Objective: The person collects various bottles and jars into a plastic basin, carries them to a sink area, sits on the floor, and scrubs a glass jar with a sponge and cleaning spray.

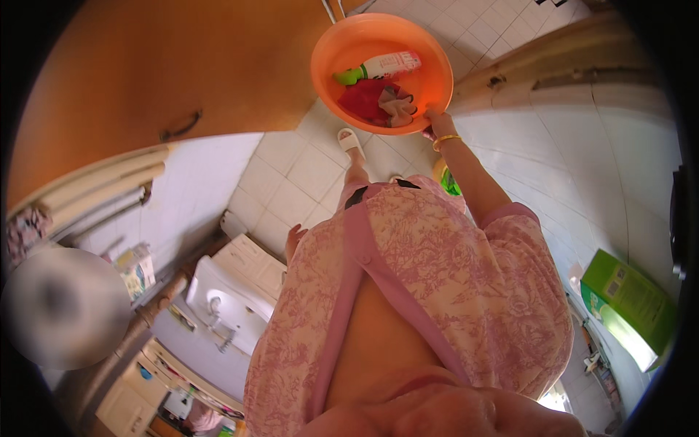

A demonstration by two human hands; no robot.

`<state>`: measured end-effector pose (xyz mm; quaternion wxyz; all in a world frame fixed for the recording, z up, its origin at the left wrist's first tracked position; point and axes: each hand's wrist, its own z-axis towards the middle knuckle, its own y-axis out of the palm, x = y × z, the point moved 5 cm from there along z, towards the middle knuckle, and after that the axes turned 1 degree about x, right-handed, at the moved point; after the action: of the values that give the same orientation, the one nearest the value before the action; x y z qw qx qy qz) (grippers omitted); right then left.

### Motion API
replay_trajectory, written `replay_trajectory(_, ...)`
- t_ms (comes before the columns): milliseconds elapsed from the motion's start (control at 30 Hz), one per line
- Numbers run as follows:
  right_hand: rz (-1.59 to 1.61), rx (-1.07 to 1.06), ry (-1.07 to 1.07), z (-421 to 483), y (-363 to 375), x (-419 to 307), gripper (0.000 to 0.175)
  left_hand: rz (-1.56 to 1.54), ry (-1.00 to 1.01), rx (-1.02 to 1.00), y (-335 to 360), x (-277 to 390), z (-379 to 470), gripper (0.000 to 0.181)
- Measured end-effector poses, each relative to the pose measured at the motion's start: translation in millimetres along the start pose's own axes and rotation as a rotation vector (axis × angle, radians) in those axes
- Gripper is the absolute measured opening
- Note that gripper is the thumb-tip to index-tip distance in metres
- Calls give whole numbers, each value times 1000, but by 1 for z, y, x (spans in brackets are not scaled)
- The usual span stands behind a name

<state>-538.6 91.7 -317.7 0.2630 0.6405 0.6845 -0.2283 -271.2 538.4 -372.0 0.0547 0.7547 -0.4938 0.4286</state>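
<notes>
My right hand (438,121), with a yellow bangle at the wrist, grips the rim of an orange plastic basin (435,60), held out ahead of me at the top of the view. In the basin lie a white and pink bottle (390,64) with a green cap, a red cloth (367,101) and a beige cloth piece (397,105). The bottle lies on its side above the cloths. My left hand (295,240) hangs beside my patterned pink garment (426,246), fingers somewhat apart and nothing seen in them; the garment hides part of it.
An orange-brown wooden door (164,71) with a dark handle stands at the upper left. A white washbasin (218,297) is at the lower left, with a mirror below it. A green box (628,295) is at the right by the tiled wall. Pale tiles (292,169) cover the floor.
</notes>
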Motion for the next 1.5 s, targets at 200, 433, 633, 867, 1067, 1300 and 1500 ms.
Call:
replay_trajectory(200, 164, 59, -34, 55, 35, -52, 22, 120, 86, -188, -7, 75, 133, 35)
replay_trajectory(433, 414, 297, -32, 117, 48, -102, 19, 126, 247, -257, 41, 355, 177, 31)
replay_trajectory(633, 413, 490, -27, 176, 43, -173, 16, 251, 283, -297, 86, 414, 218, 34)
replay_trajectory(867, 504, 446, -1, 239, 10, -223, 13, 155, 245, -410, 150, 483, 233, 39)
replay_trajectory(1067, 357, 335, -122, 242, -49, -274, 18, 78, 341, -551, 240, 555, 276, 44)
replay_trajectory(1300, 435, 285, -227, 253, -130, -299, 22, 92, 210, -805, 404, 650, 289, 56)
replay_trajectory(1500, 343, 238, -318, 302, -176, -329, 26, 94, 87, -854, 537, 700, 302, 37)
